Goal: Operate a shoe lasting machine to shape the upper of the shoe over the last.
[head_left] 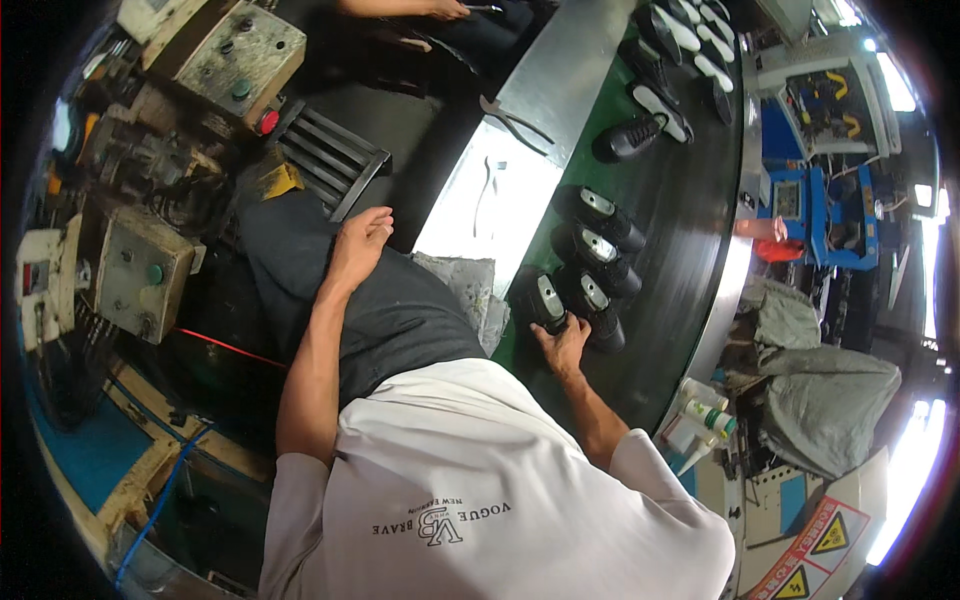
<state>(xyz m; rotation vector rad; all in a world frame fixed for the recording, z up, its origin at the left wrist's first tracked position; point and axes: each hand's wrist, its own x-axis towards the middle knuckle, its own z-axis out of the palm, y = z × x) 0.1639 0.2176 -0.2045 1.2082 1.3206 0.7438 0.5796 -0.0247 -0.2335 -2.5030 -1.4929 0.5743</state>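
At the near end of a group of black shoes on the conveyor belt, my right hand (563, 345) has thumb and fingers around the heel of one black shoe (547, 298). A pale oval last top with a hole shows in that shoe's opening. Close beside it on the right stands another black shoe (606, 325), and two more with similar lasts are just beyond. My left hand (362, 245) rests on my dark-trousered thigh, fingers loosely bent and apart, with nothing visible in it.
Pincers (516, 124) and a thin curved tool (487, 198) lie on the metal ledge (560, 60) beside the belt (665, 210). Farther along are shoes with white soles (712, 70). A grimy control box (140, 270) stands left; bottles (705, 410) stand right. Another person's hand (450, 10) appears at the top.
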